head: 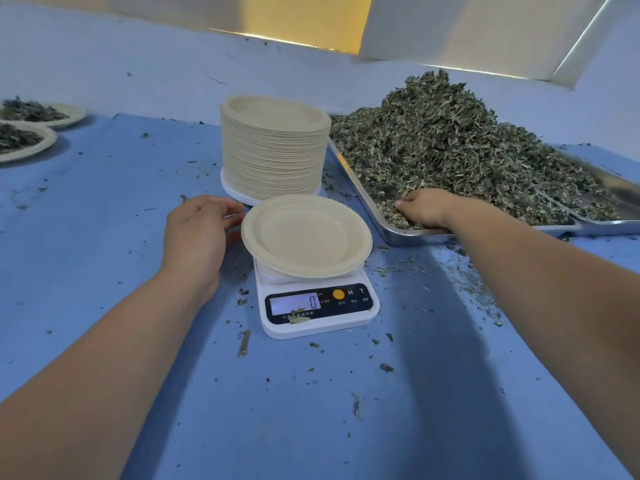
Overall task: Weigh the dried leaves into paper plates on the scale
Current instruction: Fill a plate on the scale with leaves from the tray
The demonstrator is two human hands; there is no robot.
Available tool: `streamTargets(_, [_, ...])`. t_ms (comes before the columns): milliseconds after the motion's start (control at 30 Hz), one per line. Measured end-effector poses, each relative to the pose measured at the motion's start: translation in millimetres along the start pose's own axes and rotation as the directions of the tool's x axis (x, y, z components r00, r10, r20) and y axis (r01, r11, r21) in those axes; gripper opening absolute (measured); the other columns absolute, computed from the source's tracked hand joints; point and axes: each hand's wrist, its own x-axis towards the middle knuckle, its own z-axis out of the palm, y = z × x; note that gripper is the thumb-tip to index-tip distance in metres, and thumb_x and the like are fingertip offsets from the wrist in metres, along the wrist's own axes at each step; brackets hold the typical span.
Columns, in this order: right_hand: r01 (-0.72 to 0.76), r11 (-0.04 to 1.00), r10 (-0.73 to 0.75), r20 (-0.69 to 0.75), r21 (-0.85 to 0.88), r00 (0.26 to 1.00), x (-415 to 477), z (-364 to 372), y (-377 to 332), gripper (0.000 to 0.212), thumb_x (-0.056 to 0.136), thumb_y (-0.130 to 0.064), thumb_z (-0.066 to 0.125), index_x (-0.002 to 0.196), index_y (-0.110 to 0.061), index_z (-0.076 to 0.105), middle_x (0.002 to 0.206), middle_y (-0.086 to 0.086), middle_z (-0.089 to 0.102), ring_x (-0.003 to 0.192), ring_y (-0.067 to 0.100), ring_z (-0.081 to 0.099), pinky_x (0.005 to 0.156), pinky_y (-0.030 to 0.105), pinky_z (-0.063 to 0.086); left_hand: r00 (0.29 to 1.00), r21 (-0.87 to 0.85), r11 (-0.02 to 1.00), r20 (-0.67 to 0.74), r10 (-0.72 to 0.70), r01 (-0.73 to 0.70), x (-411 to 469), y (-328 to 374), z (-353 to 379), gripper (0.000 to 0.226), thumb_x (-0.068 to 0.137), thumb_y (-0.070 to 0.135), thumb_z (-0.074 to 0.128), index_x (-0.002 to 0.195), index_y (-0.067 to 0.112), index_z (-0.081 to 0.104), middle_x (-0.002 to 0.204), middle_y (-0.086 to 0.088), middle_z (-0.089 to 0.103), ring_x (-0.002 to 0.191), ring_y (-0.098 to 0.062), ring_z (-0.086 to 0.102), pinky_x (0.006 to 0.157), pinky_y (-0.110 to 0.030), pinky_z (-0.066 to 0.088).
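Your left hand (199, 230) is just beside the left rim of the empty paper plate (306, 235) sitting on the white scale (311, 329), whose display reads 0. Your right hand (422, 207) curls its fingers into the dried leaves (450, 143) heaped in the metal tray (398, 235). A stack of plates (273, 150) stands behind the scale; 2 filled plates (48, 136) lie far left on the blue table (104, 220).

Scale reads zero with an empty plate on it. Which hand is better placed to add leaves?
Right hand: its fingers are dug into the leaves in the tray. The left hand sits empty beside the plate.
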Motion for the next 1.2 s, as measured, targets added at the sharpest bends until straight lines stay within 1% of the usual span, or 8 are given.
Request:
streamTargets(233, [0.016,0.997,-0.033,-0.240,-0.071,0.970,6.2,-14.9,0.6,0.030,0.095,-0.028,0.047,0.079,-0.008,0.062,0.082,0.013,0.065,0.066,0.024,0.056,0.062,0.031,0.047,1.000,0.014,1.000,0.012,0.023,-0.024,2.2,-2.8,-0.5,0.027,0.090,0.001,0.044,0.085,0.007,0.071,0.098,-0.018,0.077,0.096,-0.029,0.075,0.071,-0.029,0.061])
streamTargets(400, [0.078,0.997,-0.078,-0.099,-0.002,0.992,17.0,4.4,-8.9,0.047,0.107,-0.037,0.037,0.144,-0.011,0.051,0.145,0.016,0.053,0.129,0.034,0.052,0.106,0.038,0.042,0.999,0.028,0.999,0.030,0.037,-0.038,1.9,-4.8,-0.6,0.029,0.089,0.003,0.044,0.084,0.009,0.072,0.092,-0.012,0.079,0.093,-0.026,0.076,0.068,-0.028,0.058])
streamTargets(700, [0.216,0.971,-0.216,-0.012,0.097,0.976,0.8,-11.9,1.9,0.048,0.108,-0.046,0.036,0.146,-0.021,0.051,0.152,0.008,0.049,0.138,0.029,0.044,0.115,0.041,0.031,0.999,0.022,0.999,0.040,0.031,-0.032,2.6,-4.9,-0.2,0.028,0.090,0.004,0.044,0.089,0.006,0.071,0.095,-0.013,0.078,0.093,-0.026,0.076,0.064,-0.026,0.057])
streamTargets(867, [0.331,0.937,-0.278,-0.330,0.116,0.902,-10.3,-12.5,7.5,0.037,0.105,-0.042,0.043,0.102,-0.020,0.072,0.078,0.005,0.072,0.060,0.015,0.060,0.058,0.028,0.047,0.999,0.042,0.999,0.042,0.028,-0.030,2.3,-4.7,1.0,0.028,0.090,0.003,0.043,0.093,0.004,0.071,0.097,-0.014,0.078,0.095,-0.028,0.076,0.069,-0.029,0.057])
streamTargets(933, [0.315,0.938,-0.220,-0.455,0.143,0.863,-11.7,-9.2,6.4,0.044,0.102,-0.042,0.042,0.081,-0.011,0.065,0.067,0.007,0.067,0.055,0.021,0.057,0.059,0.033,0.051,0.998,0.051,0.998,0.045,0.033,-0.035,1.8,-4.1,0.4,0.030,0.090,0.002,0.043,0.094,0.002,0.072,0.094,-0.012,0.079,0.092,-0.027,0.076,0.069,-0.030,0.058])
streamTargets(1100, [0.102,0.976,-0.109,0.026,0.195,0.994,-14.0,3.7,-10.6,0.082,0.090,-0.084,0.016,0.151,-0.034,0.040,0.150,-0.003,0.050,0.139,0.020,0.046,0.113,0.039,0.033,0.999,0.025,0.999,0.017,0.030,-0.030,2.2,-3.1,-1.4,0.028,0.091,0.001,0.043,0.093,0.001,0.071,0.102,-0.022,0.075,0.098,-0.034,0.074,0.071,-0.032,0.059])
streamTargets(1167, [0.134,0.940,-0.185,0.139,0.315,0.973,-22.9,1.2,-20.7,0.076,0.090,-0.084,0.014,0.136,-0.042,0.058,0.128,-0.025,0.040,0.116,-0.007,0.058,0.107,0.028,0.036,0.999,0.021,0.999,0.011,0.031,-0.032,2.2,-2.7,-0.8,0.027,0.092,0.001,0.043,0.090,0.003,0.070,0.104,-0.023,0.075,0.098,-0.034,0.074,0.073,-0.033,0.059])
streamTargets(1200, [0.171,0.934,-0.220,0.127,0.315,0.967,-25.4,0.7,-25.3,0.074,0.091,-0.083,0.012,0.127,-0.043,0.063,0.092,-0.011,0.064,0.111,-0.006,0.061,0.100,0.031,0.038,0.999,0.023,0.999,0.014,0.032,-0.033,2.3,-2.8,-0.5,0.027,0.092,0.001,0.043,0.090,0.004,0.070,0.105,-0.023,0.074,0.098,-0.034,0.074,0.073,-0.033,0.059])
